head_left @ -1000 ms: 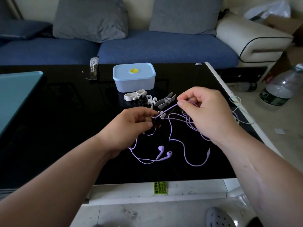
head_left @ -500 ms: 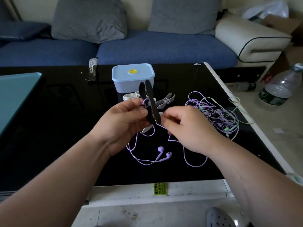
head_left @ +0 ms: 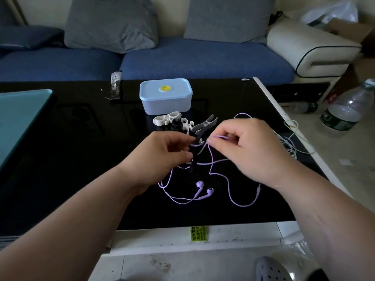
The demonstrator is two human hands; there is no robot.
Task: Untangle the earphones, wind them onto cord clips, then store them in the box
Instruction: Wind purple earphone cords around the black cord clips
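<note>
My left hand (head_left: 162, 157) pinches a black cord clip (head_left: 193, 153) above the black glass table (head_left: 81, 159). My right hand (head_left: 243, 151) pinches the purple earphone cord (head_left: 212, 159) just right of the clip, and the cord runs across it. The two purple earbuds (head_left: 204, 190) lie on the table below my hands, and the cord's plug end (head_left: 258, 189) lies to their right. Spare white and grey cord clips (head_left: 182, 122) lie behind my hands. The light blue lidded box (head_left: 166, 96) stands beyond them, shut.
A tangle of green and purple earphones (head_left: 290, 142) lies at the table's right edge, partly hidden by my right hand. A teal panel (head_left: 20, 114) covers the left. A wrapper (head_left: 115, 84) lies at the back. A water bottle (head_left: 349, 106) stands on the floor.
The black clip has dropped from upright to low between my hands. My right hand has moved up and to the right, drawing the purple cord across the clip.
</note>
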